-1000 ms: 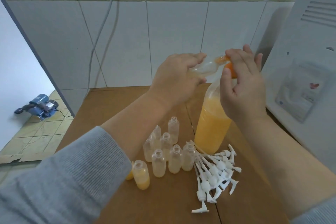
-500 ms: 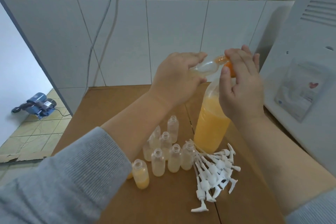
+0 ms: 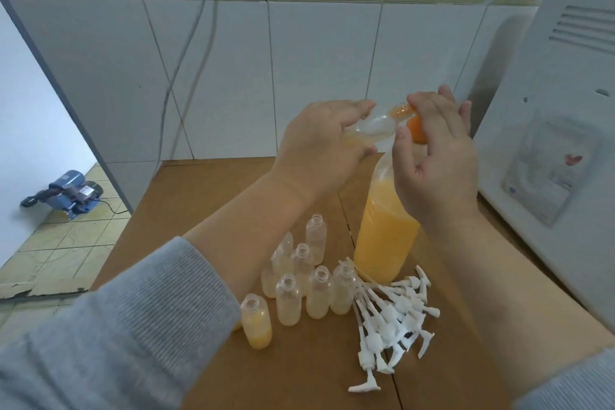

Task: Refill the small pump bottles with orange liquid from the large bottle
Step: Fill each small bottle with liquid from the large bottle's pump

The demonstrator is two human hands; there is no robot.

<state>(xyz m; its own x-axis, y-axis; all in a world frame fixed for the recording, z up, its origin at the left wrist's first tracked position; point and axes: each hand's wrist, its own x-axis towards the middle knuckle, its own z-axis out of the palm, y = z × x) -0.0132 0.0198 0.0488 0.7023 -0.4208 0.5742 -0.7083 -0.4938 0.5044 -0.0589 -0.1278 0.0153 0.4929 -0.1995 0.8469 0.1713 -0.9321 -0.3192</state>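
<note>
Small bottle [image 3: 374, 126] is held sideways in left hand [image 3: 324, 146] grip, mouth at the orange spout [image 3: 416, 130] of the big bottle [image 3: 382, 236] on table [image 3: 206, 196]; right hand [image 3: 436, 156] rests on spout w/ fingers relaxed.

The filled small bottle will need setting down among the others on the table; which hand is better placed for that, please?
Left. The left hand already holds the small bottle and hangs above the cluster of small bottles; the right hand works the large bottle pump.

A white appliance [image 3: 562, 130] stands beside the tiled wall [image 3: 319, 76]; on the floor, perhaps a blue pump [image 3: 68, 189].
</note>
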